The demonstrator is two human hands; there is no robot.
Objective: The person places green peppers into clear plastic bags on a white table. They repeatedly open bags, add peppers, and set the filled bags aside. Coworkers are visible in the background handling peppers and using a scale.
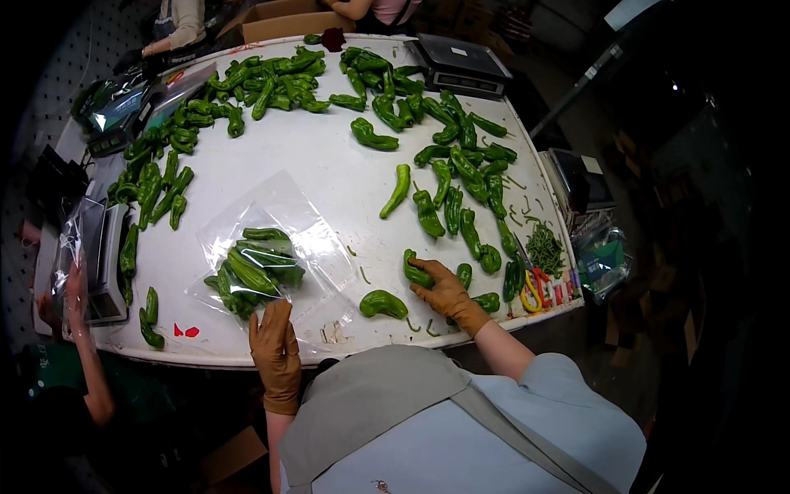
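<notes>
My right hand (447, 293), in a brown glove, has its thumb and fingers around a green pepper (415, 272) on the right of the white table (296, 154). My left hand (276, 352), gloved alike, is at the table's near edge with its fingers stretched out. Its fingertips meet the near side of a clear plastic bag (321, 247); whether they pinch the film cannot be seen. Several green peppers (253, 272) lie inside the bag, which rests flat. Between my hands sits a loose curved pepper (382, 304).
Loose peppers (284, 80) line the table's far and left sides. Scissors (532, 290) with red and yellow handles lie by a heap of cut stems (544, 247) at right. Scales (460, 62) stand at the far right and left (108, 265). A person's arm (86, 346) handles clear film at left.
</notes>
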